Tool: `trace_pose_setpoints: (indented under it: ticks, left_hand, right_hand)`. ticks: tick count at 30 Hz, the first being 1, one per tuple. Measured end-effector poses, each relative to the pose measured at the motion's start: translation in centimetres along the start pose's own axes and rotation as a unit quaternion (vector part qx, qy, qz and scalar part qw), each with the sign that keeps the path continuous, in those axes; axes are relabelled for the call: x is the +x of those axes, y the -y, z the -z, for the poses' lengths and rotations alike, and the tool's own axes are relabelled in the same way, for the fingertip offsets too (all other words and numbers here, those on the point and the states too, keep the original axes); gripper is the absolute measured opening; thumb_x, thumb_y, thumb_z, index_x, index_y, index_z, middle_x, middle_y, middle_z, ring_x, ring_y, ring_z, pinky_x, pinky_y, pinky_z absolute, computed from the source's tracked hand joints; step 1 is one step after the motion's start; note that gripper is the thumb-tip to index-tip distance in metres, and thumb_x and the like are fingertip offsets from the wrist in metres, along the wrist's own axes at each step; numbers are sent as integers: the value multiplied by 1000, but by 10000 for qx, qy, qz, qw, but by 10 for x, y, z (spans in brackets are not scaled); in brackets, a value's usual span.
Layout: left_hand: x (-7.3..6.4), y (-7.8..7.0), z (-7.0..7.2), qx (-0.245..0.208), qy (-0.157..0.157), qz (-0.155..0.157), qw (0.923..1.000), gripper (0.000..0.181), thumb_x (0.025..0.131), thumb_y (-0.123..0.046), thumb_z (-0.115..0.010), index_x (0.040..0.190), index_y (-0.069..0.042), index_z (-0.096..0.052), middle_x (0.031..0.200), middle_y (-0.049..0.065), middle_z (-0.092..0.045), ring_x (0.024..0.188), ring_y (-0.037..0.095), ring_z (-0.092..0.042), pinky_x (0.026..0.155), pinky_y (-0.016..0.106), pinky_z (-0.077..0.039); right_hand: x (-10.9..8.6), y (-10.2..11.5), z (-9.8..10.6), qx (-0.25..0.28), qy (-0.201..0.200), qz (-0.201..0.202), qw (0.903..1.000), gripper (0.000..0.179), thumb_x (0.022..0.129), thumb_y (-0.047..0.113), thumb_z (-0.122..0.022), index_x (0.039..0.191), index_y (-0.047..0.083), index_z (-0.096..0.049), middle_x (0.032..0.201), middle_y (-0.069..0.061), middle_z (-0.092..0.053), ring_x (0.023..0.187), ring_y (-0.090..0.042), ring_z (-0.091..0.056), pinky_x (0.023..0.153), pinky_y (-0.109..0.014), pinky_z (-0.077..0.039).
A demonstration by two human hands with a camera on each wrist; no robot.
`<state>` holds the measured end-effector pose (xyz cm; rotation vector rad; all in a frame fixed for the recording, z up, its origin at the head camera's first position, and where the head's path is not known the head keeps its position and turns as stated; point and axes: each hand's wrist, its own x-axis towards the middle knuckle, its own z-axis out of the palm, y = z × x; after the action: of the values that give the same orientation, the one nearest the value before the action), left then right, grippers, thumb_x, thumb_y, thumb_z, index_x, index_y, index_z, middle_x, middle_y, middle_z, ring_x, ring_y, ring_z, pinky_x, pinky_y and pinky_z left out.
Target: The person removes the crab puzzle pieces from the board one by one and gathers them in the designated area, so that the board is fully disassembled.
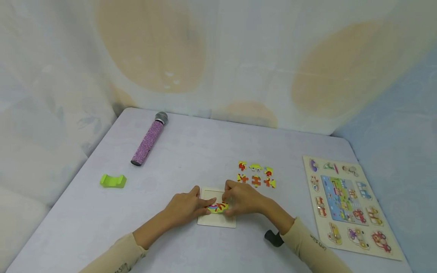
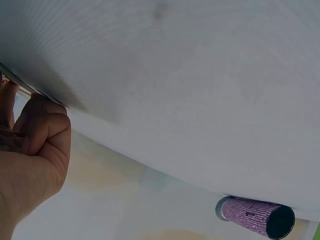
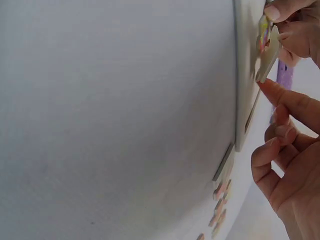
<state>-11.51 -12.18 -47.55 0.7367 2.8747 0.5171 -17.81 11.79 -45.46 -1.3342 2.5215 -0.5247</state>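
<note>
A small pale wooden puzzle tray [image 1: 216, 220] lies near the table's front, with a few yellow, red and rainbow-coloured pieces [image 1: 217, 207] in its lower part. My left hand [image 1: 182, 207] holds the tray's left side, thumb stretched over onto the pieces and other fingers curled. From the right, my right hand [image 1: 244, 199] pinches a tilted puzzle piece [image 3: 271, 55] between thumb and index finger. That piece leans over the tray in the right wrist view. Its printed face is mostly hidden there. In the left wrist view, the left hand [image 2: 40, 145] hides the tray.
Several loose puzzle pieces [image 1: 256, 180] lie in two rows beyond the right hand. A larger picture peg board [image 1: 317, 223] is at the right. A purple glitter microphone [image 1: 148, 143] and a green block [image 1: 113, 181] lie at the left. Beside the right sleeve is a black object [image 1: 274, 238].
</note>
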Motion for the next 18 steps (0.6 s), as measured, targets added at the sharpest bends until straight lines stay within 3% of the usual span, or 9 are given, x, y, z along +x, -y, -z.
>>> trace_pose_setpoints:
  ticks: [7,13,18]
  left_hand:
    - [2,0,-3,79,-46,15,10000,42,92,-46,-65,133,-37,-62,85,0,-40,55,10,-31,48,26,-33]
    - [0,0,-8,315,-184,-51,9993,41,94,-47,-63,134,-38,-62,87,-1,-42,53,9,-32,47,24,-33]
    - [-2,3,-11,338,-318,-6,9989,53,91,-52,-64,141,-37,-55,90,-3,-42,56,8,-33,50,23,-34]
  right_hand:
    - [-9,0,0,-127,-260,-124,9995,27,76,33,-80,96,16,-77,95,7,-50,75,-3,-47,63,-17,-41]
    - [-28,-5,-3,-431,-866,-118,9952,28,76,33,-80,98,17,-77,96,7,-49,76,-4,-47,64,-16,-41]
    - [-46,-18,-3,-533,-1355,-209,9891,26,72,26,-83,95,16,-75,94,6,-49,74,-5,-47,62,-17,-40]
